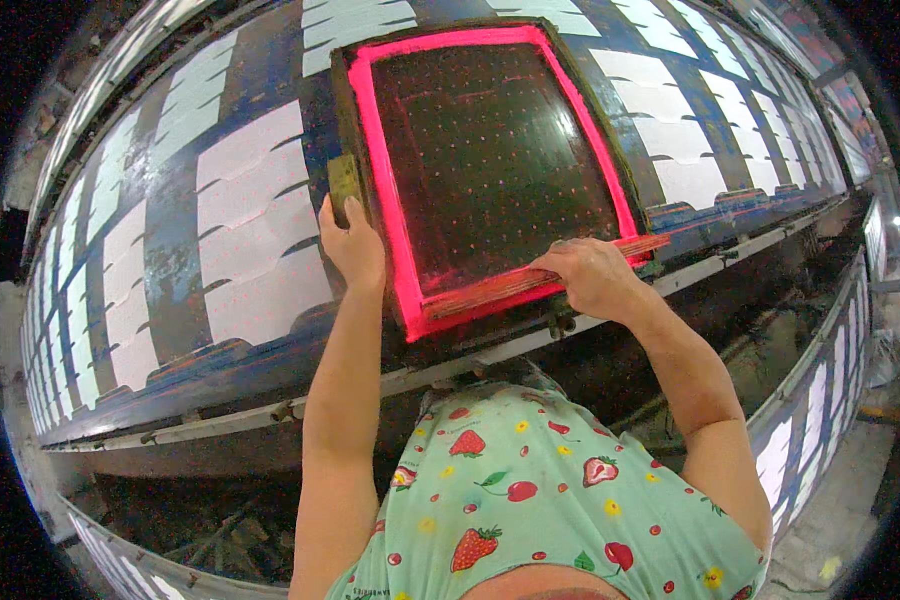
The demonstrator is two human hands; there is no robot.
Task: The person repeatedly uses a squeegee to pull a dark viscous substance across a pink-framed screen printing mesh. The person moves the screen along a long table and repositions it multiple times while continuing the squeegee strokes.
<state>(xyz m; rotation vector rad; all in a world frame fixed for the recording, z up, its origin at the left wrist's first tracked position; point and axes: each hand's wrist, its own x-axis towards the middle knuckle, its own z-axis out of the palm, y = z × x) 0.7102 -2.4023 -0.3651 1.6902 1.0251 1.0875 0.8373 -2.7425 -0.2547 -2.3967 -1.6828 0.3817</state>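
A screen-printing frame (495,160) with a dark mesh and bright pink ink round its inner border lies flat on a long table. My left hand (355,250) is closed round a yellowish block-like handle (343,180) on the frame's left side, thumb on top. Across the frame's near end lies a long, narrow squeegee (480,295), streaked with pink. My right hand (595,280) grips it right of its middle, fingers bent over its upper edge. The squeegee's right end reaches past the frame's near right corner. What lies beneath the frame is hidden.
Rows of flat, pale cut pieces (260,225) with curved notches lie on the dark blue table (180,375), left and right of the frame. A pale metal rail (420,378) runs along its near edge. Another table with pale pieces (815,430) stands behind me at the right.
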